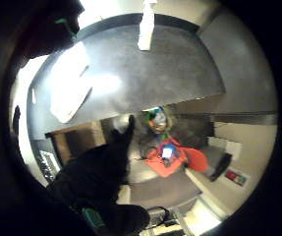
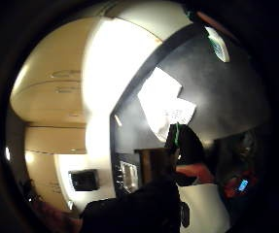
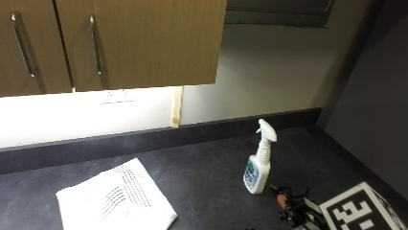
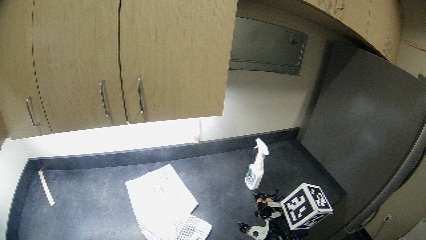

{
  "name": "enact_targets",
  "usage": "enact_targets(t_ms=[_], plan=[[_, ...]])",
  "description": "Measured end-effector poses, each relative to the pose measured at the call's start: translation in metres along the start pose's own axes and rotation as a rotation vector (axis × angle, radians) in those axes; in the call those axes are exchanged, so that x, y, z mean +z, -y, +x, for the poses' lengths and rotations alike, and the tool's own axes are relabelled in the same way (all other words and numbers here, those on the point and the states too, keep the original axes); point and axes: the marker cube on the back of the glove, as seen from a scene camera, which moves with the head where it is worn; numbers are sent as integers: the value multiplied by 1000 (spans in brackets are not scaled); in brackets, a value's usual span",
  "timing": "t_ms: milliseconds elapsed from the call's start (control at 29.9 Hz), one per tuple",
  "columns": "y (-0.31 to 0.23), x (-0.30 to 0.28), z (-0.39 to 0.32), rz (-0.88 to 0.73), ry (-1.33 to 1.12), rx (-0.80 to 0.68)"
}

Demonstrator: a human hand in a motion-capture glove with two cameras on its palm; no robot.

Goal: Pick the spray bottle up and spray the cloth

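Observation:
A white spray bottle (image 3: 258, 165) stands upright on the dark counter (image 3: 204, 182), right of centre. A white cloth (image 3: 115, 201) lies flat on the counter to its left, near the front edge. My gloved right hand (image 3: 290, 208) is low at the front right, just in front of the bottle and apart from it, holding nothing. From the little finger side palm view, the bottle (image 1: 146, 24) and the cloth (image 1: 69, 88) lie well away from the palm, with one glove finger (image 1: 123, 140) stretched out. In the wide outside view, the bottle (image 4: 254, 167) stands right of the cloth (image 4: 163, 200).
Wooden wall cabinets (image 3: 127, 43) hang over the back of the counter. A tall dark grey panel (image 3: 376, 120) closes off the counter's right end. A low dark upstand (image 3: 159, 139) runs along the wall. Below the counter edge, an orange object (image 1: 175, 157) lies on the floor.

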Motion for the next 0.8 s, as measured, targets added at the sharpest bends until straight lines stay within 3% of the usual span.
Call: enact_targets(t_ms=[368,602,802], plan=[[10,21,22,270,768,148],[7,34,23,325,938,215],[12,39,25,321,937,237]])
